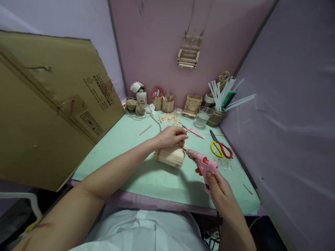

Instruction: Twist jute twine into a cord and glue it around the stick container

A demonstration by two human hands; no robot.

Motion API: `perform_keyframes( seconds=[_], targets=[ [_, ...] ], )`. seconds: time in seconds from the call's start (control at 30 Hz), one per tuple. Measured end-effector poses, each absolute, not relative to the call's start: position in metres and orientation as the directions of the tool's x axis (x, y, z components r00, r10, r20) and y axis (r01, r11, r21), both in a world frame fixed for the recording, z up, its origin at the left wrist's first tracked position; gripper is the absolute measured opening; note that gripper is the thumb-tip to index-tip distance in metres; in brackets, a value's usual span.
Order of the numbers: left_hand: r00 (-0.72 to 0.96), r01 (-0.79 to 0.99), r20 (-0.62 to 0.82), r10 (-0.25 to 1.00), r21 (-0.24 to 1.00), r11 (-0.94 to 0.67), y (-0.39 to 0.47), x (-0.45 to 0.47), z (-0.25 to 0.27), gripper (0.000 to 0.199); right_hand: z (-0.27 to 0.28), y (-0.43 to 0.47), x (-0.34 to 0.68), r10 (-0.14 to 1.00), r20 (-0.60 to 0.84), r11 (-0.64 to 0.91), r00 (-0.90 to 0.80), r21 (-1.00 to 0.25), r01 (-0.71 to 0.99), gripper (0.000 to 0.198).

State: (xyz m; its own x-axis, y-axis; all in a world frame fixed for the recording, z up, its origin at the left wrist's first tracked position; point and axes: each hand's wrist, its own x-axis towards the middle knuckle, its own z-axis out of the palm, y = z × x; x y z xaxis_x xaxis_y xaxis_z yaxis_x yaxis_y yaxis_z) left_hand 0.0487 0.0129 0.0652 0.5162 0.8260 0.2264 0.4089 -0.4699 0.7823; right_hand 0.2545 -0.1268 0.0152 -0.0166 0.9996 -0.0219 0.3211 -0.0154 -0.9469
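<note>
My right hand (220, 188) grips a pink hot glue gun (202, 160), its red light lit and its nozzle touching or very near the right end of a small box of pale wooden sticks (170, 156). Above that box my left hand (172, 136) is closed in a pinch, with a bit of tan cord showing at the fingertips. A length of twine (159, 126) runs from the back of the table and passes behind the left wrist. The hand hides the box's upper side.
Scissors (221, 148) and a pink pen-like tool (195, 132) lie beyond the glue gun. Loose sticks (170, 118), twine balls (140, 109), a plastic cup (202, 118) and a pot of glue sticks (217, 116) line the back. A cardboard sheet (52, 104) leans at left; a stick swing (188, 55) hangs above.
</note>
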Motion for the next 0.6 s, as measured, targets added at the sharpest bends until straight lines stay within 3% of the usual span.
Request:
perform_keyframes(
  seconds=[0.6],
  targets=[
    [0.498, 0.347, 0.123, 0.858, 0.879, -0.327, 0.018, 0.054, 0.059, 0.026, 0.027, -0.124, 0.246, 0.998, -0.043, -0.054, 0.039, -0.946, 0.319, 0.064]
  ],
)
